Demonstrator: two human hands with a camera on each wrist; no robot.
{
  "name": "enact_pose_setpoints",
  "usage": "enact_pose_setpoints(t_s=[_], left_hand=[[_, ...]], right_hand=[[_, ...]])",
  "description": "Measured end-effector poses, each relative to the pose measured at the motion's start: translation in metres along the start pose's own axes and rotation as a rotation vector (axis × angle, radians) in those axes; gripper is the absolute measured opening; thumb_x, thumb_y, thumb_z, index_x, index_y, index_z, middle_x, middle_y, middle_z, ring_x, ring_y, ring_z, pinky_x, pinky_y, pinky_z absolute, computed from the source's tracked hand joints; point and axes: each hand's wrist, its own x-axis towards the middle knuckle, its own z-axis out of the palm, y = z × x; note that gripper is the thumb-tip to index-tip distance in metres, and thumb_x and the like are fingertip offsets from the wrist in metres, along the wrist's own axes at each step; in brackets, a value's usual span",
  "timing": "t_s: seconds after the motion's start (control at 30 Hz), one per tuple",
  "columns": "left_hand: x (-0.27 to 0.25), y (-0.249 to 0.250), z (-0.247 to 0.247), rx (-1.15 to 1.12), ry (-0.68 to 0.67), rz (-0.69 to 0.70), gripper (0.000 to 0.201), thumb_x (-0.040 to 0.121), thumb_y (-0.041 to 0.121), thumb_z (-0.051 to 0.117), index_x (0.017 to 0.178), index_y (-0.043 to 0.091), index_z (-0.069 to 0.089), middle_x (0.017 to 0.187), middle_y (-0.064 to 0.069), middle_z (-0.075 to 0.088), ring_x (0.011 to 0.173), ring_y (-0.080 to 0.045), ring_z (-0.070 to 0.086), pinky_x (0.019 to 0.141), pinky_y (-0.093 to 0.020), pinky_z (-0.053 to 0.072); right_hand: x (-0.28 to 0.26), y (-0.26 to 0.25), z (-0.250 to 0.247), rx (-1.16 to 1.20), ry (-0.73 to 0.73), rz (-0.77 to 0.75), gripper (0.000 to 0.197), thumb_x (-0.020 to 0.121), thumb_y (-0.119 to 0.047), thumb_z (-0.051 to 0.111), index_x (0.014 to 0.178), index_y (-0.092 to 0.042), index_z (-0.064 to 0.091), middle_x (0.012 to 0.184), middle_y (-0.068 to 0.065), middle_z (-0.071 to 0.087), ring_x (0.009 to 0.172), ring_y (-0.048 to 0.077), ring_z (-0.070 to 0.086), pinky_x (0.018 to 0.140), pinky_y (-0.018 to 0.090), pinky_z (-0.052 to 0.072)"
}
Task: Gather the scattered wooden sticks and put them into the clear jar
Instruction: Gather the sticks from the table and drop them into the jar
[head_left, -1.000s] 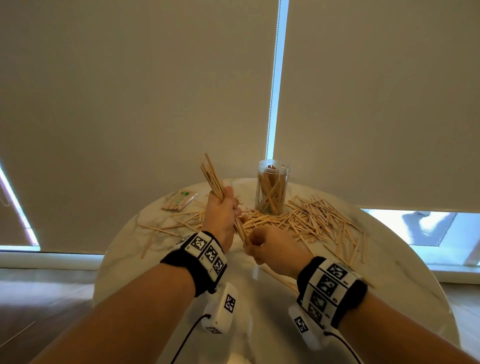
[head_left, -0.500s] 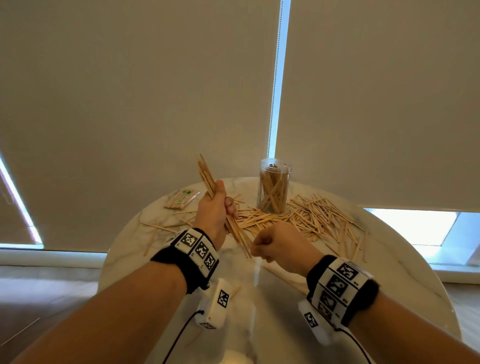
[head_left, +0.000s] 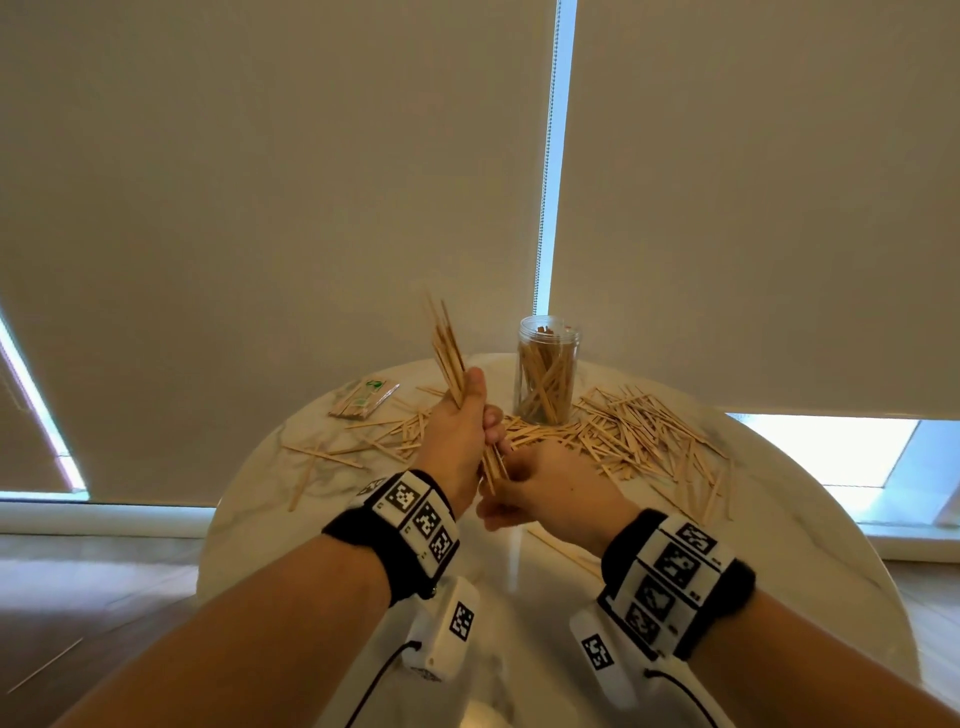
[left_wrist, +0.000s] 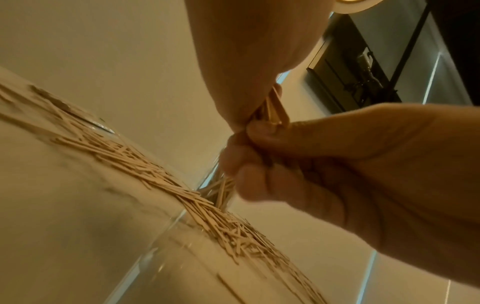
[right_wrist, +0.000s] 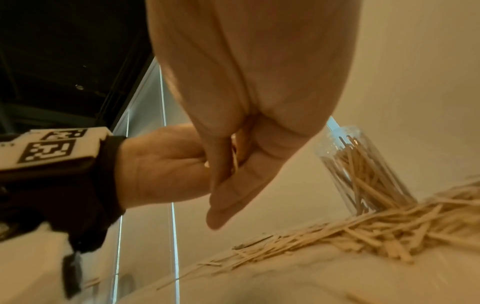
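Observation:
My left hand (head_left: 464, 428) grips a bundle of thin wooden sticks (head_left: 448, 347), held tilted above the round marble table (head_left: 779, 525). Curled under it, my right hand (head_left: 527, 480) pinches the bundle's lower end (left_wrist: 275, 112); the right wrist view shows sticks (right_wrist: 235, 157) between its fingers. The clear jar (head_left: 545, 374) stands upright just beyond both hands, partly filled with sticks and without a lid. Many loose sticks (head_left: 641, 436) lie scattered to its right and front, with fewer (head_left: 384, 439) on the left.
A small wrapped packet of sticks (head_left: 363, 399) lies at the table's far left. One stick (head_left: 550, 540) lies near my right wrist. Window blinds hang right behind the table. Wood floor surrounds the table, with a thin stick (head_left: 47, 670) lying on it at left.
My left hand has turned the bundle more upright and drawn it slightly nearer. My right hand, apart from it half a second ago, has closed in on the bundle's lower end.

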Motion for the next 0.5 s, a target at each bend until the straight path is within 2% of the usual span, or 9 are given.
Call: enact_pose_setpoints(t_s=[0.07, 0.13, 0.2, 0.3, 0.33, 0.37, 0.4, 0.47, 0.5], left_hand=[[0.000, 0.003, -0.005, 0.080, 0.007, 0.010, 0.036, 0.097, 0.049, 0.053, 0.084, 0.017, 0.043, 0.059, 0.005, 0.038, 0.046, -0.010, 0.036, 0.047, -0.027, 0.039], [-0.001, 0.008, -0.013, 0.207, -0.010, 0.024, 0.036, 0.095, 0.049, 0.058, 0.086, 0.017, 0.044, 0.057, 0.007, 0.037, 0.045, -0.010, 0.032, 0.045, -0.025, 0.033], [-0.005, 0.012, -0.021, 0.383, -0.116, 0.028, 0.039, 0.092, 0.052, 0.061, 0.085, 0.017, 0.045, 0.056, 0.008, 0.037, 0.045, -0.010, 0.031, 0.045, -0.025, 0.031], [-0.018, 0.013, -0.020, 0.647, -0.289, 0.023, 0.038, 0.091, 0.052, 0.063, 0.079, 0.018, 0.052, 0.058, 0.006, 0.044, 0.047, -0.010, 0.035, 0.046, -0.025, 0.036], [-0.022, 0.013, -0.017, 0.711, -0.319, 0.031, 0.034, 0.091, 0.051, 0.064, 0.076, 0.022, 0.055, 0.059, 0.006, 0.046, 0.047, -0.010, 0.037, 0.048, -0.026, 0.038], [-0.025, 0.012, -0.012, 0.751, -0.344, 0.040, 0.031, 0.091, 0.050, 0.064, 0.074, 0.025, 0.056, 0.060, 0.006, 0.048, 0.047, -0.011, 0.039, 0.049, -0.027, 0.040], [-0.026, 0.010, -0.007, 0.773, -0.362, 0.046, 0.031, 0.091, 0.049, 0.065, 0.072, 0.026, 0.056, 0.060, 0.005, 0.048, 0.047, -0.011, 0.039, 0.049, -0.027, 0.040], [-0.027, 0.007, 0.003, 0.787, -0.380, 0.040, 0.030, 0.094, 0.042, 0.063, 0.074, 0.021, 0.053, 0.060, 0.003, 0.047, 0.048, -0.013, 0.039, 0.049, -0.027, 0.037], [-0.027, 0.006, 0.006, 0.781, -0.379, 0.027, 0.028, 0.095, 0.037, 0.061, 0.076, 0.018, 0.052, 0.060, 0.002, 0.047, 0.047, -0.013, 0.037, 0.048, -0.027, 0.035]], right_hand=[[0.000, -0.001, -0.006, -0.211, -0.067, 0.006, 0.016, 0.088, -0.018, 0.074, 0.097, -0.005, 0.076, 0.090, 0.006, 0.078, 0.084, 0.018, 0.076, 0.082, 0.031, 0.062], [0.000, -0.008, -0.019, -0.468, -0.045, 0.001, 0.015, 0.091, -0.028, 0.068, 0.095, -0.016, 0.076, 0.089, 0.000, 0.076, 0.085, 0.016, 0.073, 0.085, 0.038, 0.061], [0.001, -0.023, -0.033, -0.437, 0.134, -0.088, 0.024, 0.098, -0.038, 0.056, 0.106, -0.021, 0.070, 0.097, -0.003, 0.073, 0.089, 0.014, 0.069, 0.085, 0.041, 0.059], [0.001, -0.061, -0.051, -0.159, 0.462, -0.248, 0.046, 0.104, -0.050, 0.040, 0.137, -0.021, 0.050, 0.125, -0.009, 0.058, 0.106, 0.009, 0.060, 0.086, 0.028, 0.050], [0.002, -0.070, -0.055, -0.155, 0.546, -0.280, 0.048, 0.105, -0.050, 0.036, 0.140, -0.021, 0.046, 0.128, -0.009, 0.054, 0.112, 0.010, 0.056, 0.090, 0.029, 0.046], [0.005, -0.076, -0.057, -0.214, 0.570, -0.289, 0.047, 0.106, -0.049, 0.033, 0.138, -0.019, 0.049, 0.129, -0.006, 0.055, 0.115, 0.012, 0.054, 0.095, 0.033, 0.045], [0.008, -0.079, -0.056, -0.310, 0.508, -0.261, 0.045, 0.106, -0.046, 0.031, 0.129, -0.016, 0.056, 0.125, -0.002, 0.059, 0.114, 0.016, 0.055, 0.097, 0.036, 0.045], [0.009, -0.076, -0.048, -0.485, 0.240, -0.149, 0.045, 0.108, -0.039, 0.032, 0.110, -0.011, 0.067, 0.113, 0.004, 0.067, 0.107, 0.021, 0.061, 0.096, 0.038, 0.047], [0.010, -0.072, -0.043, -0.508, 0.136, -0.106, 0.047, 0.108, -0.040, 0.033, 0.108, -0.010, 0.069, 0.112, 0.005, 0.068, 0.107, 0.021, 0.061, 0.099, 0.038, 0.047]])
